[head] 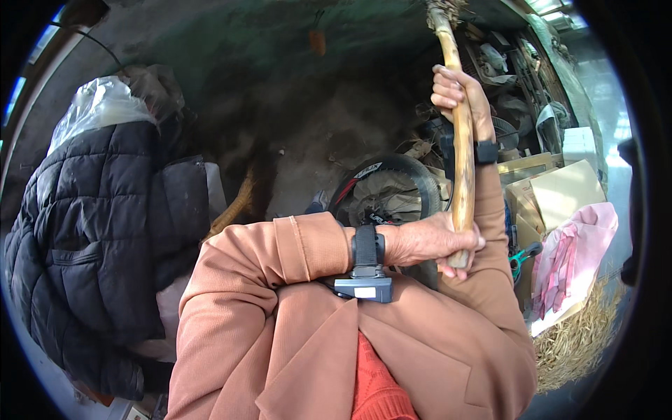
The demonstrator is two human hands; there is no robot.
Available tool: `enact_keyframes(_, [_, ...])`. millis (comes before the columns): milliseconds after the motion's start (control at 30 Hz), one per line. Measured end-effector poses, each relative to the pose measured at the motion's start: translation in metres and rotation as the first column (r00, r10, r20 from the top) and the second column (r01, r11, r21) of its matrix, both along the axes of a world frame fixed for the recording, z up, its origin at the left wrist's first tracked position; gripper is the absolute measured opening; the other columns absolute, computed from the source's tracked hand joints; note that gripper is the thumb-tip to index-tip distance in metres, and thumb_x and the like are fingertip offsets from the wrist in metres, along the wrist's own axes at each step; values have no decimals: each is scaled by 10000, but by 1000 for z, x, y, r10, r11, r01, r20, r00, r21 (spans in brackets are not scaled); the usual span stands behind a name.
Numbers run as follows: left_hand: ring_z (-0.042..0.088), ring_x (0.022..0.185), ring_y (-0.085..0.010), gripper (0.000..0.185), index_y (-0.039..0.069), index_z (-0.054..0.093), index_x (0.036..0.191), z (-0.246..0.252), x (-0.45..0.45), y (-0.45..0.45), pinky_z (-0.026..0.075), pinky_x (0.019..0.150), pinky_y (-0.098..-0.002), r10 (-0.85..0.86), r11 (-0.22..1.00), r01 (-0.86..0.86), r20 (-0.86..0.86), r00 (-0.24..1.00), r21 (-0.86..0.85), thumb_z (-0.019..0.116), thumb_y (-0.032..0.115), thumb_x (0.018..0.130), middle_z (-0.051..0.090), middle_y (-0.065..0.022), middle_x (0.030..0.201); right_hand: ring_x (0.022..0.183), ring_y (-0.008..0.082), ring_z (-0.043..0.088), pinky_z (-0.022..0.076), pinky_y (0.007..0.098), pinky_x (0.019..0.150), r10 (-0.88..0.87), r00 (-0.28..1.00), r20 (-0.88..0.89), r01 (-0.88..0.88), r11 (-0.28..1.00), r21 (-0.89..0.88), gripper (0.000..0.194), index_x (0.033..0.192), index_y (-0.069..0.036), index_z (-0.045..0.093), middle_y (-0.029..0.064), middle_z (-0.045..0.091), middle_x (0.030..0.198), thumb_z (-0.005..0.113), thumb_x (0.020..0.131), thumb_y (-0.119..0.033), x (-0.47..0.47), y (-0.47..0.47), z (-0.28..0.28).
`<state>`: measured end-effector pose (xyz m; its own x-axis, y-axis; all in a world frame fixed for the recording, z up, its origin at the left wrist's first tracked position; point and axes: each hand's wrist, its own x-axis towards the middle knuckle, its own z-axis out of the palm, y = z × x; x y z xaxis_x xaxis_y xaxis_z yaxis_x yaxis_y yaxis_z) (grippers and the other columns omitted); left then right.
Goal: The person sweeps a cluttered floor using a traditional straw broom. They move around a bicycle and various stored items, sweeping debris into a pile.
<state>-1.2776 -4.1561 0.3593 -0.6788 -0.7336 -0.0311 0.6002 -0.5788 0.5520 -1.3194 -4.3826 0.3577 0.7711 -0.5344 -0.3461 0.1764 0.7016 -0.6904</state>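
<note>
A thick, slightly bent wooden handle [463, 152] runs from top to bottom at the right of the middle, with a ragged tied bundle [443, 16] around its upper part, cut off by the picture's rim. My left hand [441, 242], its forearm reaching across in front of my body, grips the handle near its lower end. Higher up, my right hand [459, 94] is closed around the same handle, below the bundle. Both wrists carry dark straps, the left with a small grey device [363, 289].
A bicycle wheel [430, 184] lies beyond my left forearm. At left hangs a dark quilted jacket [105, 210] with clear plastic [100, 105] above it. Cardboard [567, 194], pink cloth [572, 257], a teal-handled tool [520, 262] and dry straw [572, 346] are at right.
</note>
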Motion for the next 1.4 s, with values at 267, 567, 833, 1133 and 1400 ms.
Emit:
enact_keyframes(267, [606, 600, -138, 210, -19, 549, 884, -29, -11, 25, 477, 519, -219, -136, 986, 136, -1, 991, 95, 609, 181, 865, 587, -73, 694, 418, 58, 382, 342, 202, 417, -140, 945, 295, 101, 984, 144, 109, 952, 53, 500, -26, 370, 547, 446, 877, -5, -36, 33, -34])
enact_keyframes(567, [598, 543, -148, 218, 1, 566, 815, -39, 10, 34, 504, 495, -229, -126, 960, 128, -25, 992, 248, 587, 212, 864, 589, -73, 671, 426, 68, 373, 342, 208, 459, -289, 890, 351, 144, 911, 386, 124, 934, 63, 485, -30, 374, 554, 407, 888, -21, -46, 50, -111])
enact_keyframes(833, [594, 551, -163, 181, -5, 568, 818, -79, 46, 28, 530, 529, -276, 21, 848, -30, 22, 1000, 529, 587, 168, 869, 588, -73, 664, 528, 109, 414, 399, 242, 514, -235, 968, 86, 132, 770, 624, 176, 931, 78, 502, 6, 409, 600, 475, 886, -90, -21, 71, -212])
enact_keyframes(1133, [586, 513, -170, 155, 29, 557, 854, -140, 67, 27, 495, 511, -278, 110, 764, -176, 144, 983, 620, 553, 184, 861, 601, -73, 657, 617, 110, 463, 428, 244, 582, 4, 997, -79, 49, 752, 657, 275, 1043, 38, 466, 25, 458, 690, 578, 877, -151, 16, 105, -260])
enact_keyframes(1400, [567, 491, -162, 156, 37, 574, 871, -179, 78, 27, 471, 492, -273, 149, 675, -271, 232, 961, 686, 550, 190, 854, 590, -61, 630, 623, 163, 540, 493, 310, 572, 207, 952, -224, 20, 689, 724, 178, 871, -21, 481, 69, 524, 710, 625, 849, -122, 35, 120, -288])
